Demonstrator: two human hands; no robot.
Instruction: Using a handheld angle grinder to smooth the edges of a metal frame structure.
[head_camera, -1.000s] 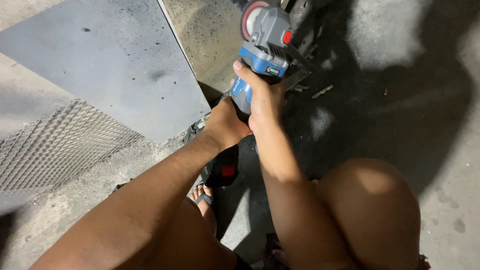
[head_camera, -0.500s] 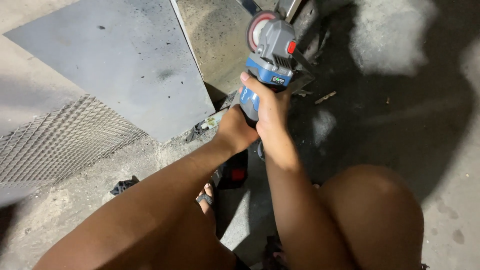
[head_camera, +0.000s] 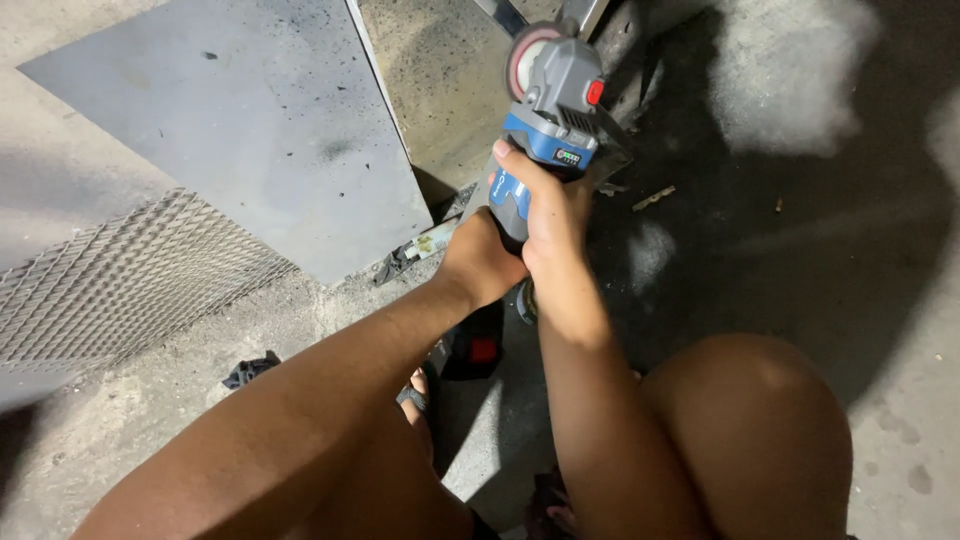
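A blue and grey angle grinder (head_camera: 548, 110) with a red button points away from me, its disc (head_camera: 520, 55) near a metal bar (head_camera: 575, 15) at the top edge. My right hand (head_camera: 550, 215) wraps around the grinder's blue body. My left hand (head_camera: 482, 258) grips the rear of the handle just behind and left of the right hand. My bare knee (head_camera: 745, 420) rises at the lower right, and my sandalled foot (head_camera: 415, 395) shows between my arms.
A flat grey metal sheet (head_camera: 230, 120) lies on the concrete floor at the upper left. An expanded metal mesh panel (head_camera: 110, 280) lies left of it. A black and red battery pack (head_camera: 478, 350) sits under my arms. Small scraps (head_camera: 250, 370) lie about.
The grinder and both hands have shifted slightly right and forward in view, toward the metal bar. The grip is unchanged.
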